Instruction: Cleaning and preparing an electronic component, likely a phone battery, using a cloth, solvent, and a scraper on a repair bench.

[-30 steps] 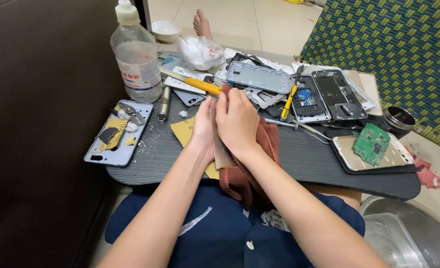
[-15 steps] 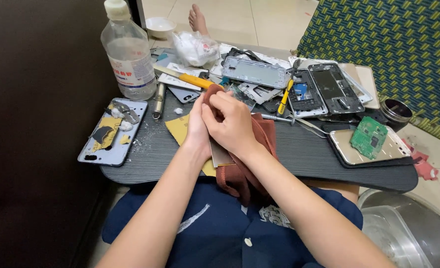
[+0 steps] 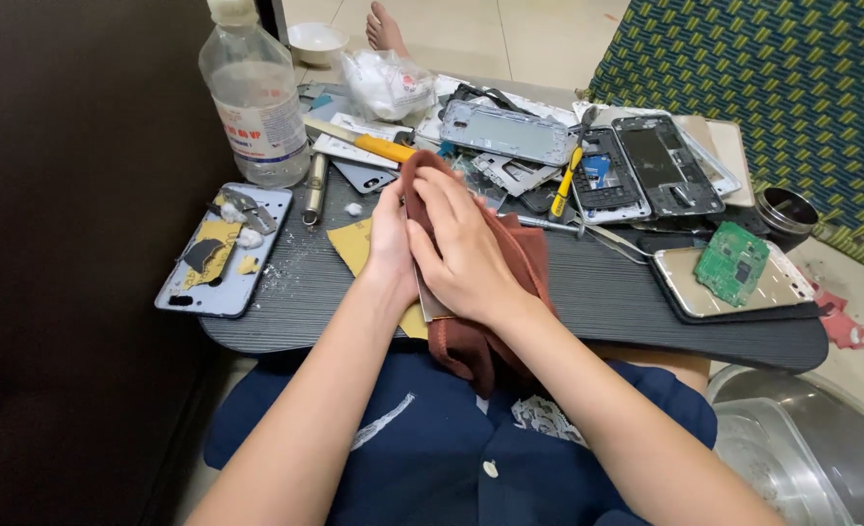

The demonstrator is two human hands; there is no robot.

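A dark bench (image 3: pixel 588 292) lies across the person's lap, with a tiled floor behind it and a green patterned cushion at the far right. Both hands meet near the middle of the bench. The left hand (image 3: pixel 390 244) and the right hand (image 3: pixel 466 248) press together around a dark red cloth (image 3: pixel 525 258) and a thin flat piece (image 3: pixel 430 304) wrapped in it. The piece's long side runs from the person's belly out toward the far edge of the bench. The right hand lies on top with its fingers closed over the cloth; the left hand holds from the side. Most of the flat piece is hidden, so it may be a phone part, but that is hard to tell. Opened phones (image 3: pixel 661 175), a yellow-handled tool (image 3: pixel 374 144) and a clear bottle (image 3: pixel 255 102) lie just beyond the hands.
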